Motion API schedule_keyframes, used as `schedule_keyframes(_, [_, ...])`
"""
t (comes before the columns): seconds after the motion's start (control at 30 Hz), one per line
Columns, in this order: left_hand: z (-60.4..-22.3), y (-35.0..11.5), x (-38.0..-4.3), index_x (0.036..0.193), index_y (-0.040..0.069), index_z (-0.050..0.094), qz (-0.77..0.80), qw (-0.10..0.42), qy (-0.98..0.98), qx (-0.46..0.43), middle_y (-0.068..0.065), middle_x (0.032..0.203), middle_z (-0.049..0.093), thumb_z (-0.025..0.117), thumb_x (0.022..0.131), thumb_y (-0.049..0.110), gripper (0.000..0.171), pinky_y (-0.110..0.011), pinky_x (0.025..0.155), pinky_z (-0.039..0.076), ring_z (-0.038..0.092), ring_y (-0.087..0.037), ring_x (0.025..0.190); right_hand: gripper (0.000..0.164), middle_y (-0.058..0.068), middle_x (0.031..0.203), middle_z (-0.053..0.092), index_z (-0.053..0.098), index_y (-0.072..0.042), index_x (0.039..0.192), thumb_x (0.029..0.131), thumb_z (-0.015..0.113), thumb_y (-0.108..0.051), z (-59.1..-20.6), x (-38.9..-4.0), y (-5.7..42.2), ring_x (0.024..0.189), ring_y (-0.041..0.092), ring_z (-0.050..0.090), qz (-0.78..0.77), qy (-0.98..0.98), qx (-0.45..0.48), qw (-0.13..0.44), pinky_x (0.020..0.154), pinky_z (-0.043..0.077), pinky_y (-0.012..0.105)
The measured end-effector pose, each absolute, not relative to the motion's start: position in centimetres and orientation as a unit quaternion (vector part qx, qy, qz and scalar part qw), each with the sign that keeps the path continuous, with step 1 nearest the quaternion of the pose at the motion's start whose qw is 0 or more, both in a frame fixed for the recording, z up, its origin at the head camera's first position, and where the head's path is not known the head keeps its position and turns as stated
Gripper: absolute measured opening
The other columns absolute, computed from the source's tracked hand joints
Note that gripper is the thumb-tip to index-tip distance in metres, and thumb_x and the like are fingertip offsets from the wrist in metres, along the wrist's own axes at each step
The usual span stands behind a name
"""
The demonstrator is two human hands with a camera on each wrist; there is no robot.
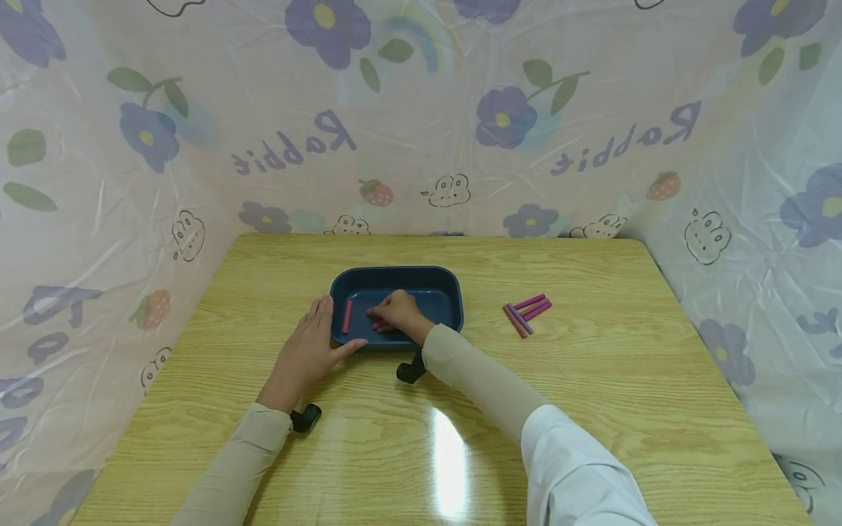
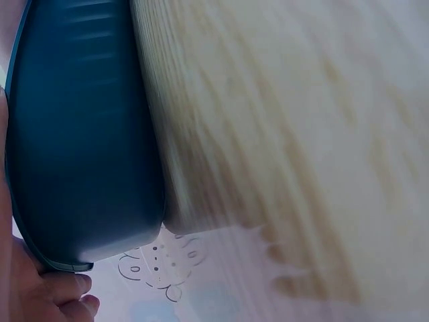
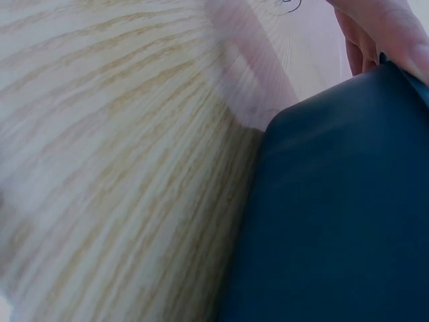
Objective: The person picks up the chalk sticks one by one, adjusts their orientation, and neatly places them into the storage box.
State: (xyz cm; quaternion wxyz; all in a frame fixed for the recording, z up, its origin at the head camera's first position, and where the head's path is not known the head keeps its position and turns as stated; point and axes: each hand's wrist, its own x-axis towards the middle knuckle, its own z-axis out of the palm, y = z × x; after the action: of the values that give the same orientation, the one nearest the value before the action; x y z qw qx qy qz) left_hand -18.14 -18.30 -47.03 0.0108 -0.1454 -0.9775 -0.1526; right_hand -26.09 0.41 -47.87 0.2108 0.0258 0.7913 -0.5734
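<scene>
A dark blue rectangular tray stands on the table, with a pinkish-red stick lying in its left part. At the tray's front left corner, my left hand holds the rim, its fingers along the left side and its thumb over the front edge. Reaching inside over the front rim, my right hand pinches a pink stick near the tray floor. Most of that stick is hidden by the hand. Both wrist views mainly show the tray's outer wall, and fingers appear at its rim in the right one.
To the right of the tray, several purple and reddish sticks lie close together, some crossing, on the wooden table. A printed cloth hangs behind the table and along both sides. Black wrist mounts sit by the sleeves.
</scene>
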Motion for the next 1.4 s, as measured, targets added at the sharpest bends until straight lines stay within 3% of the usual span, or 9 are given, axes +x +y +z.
schedule_keyframes(1.0, [-46.83,-18.08,-17.90,0.148,0.000,0.005,-0.153,0.013,-0.978,-0.138,-0.019,0.152,0.011,0.038,0.077,0.079,0.112,-0.049,0.110,0.017,0.007,-0.030,0.140,0.023,0.014,0.078,0.068,0.069,0.002,0.092,0.086,0.068,-0.020,-47.40,-25.87,1.25,0.069,0.022,0.068,-0.619,0.749,0.016,0.235,0.061,0.056,0.031])
schedule_keyframes(1.3, [-46.98,-18.07,-18.01,0.148,-0.001,0.006,-0.147,0.016,-0.979,-0.139,-0.020,0.152,0.012,0.036,0.077,0.080,0.112,-0.049,0.110,0.018,0.009,-0.031,0.140,0.028,0.013,0.078,0.068,0.069,0.004,0.092,0.088,0.065,-0.024,-47.42,-25.89,1.27,0.070,0.022,0.068,-0.632,0.744,-0.019,0.214,0.062,0.056,0.033])
schedule_keyframes(1.4, [-46.90,-18.07,-18.00,0.148,-0.001,0.006,-0.147,0.015,-0.980,-0.137,-0.020,0.152,0.012,0.036,0.076,0.081,0.113,-0.050,0.109,0.018,0.009,-0.031,0.140,0.034,0.018,0.084,0.068,0.068,0.008,0.096,0.090,0.063,-0.026,-47.21,-25.82,1.28,0.076,0.027,0.068,-0.647,0.733,-0.041,0.206,0.067,0.056,0.037])
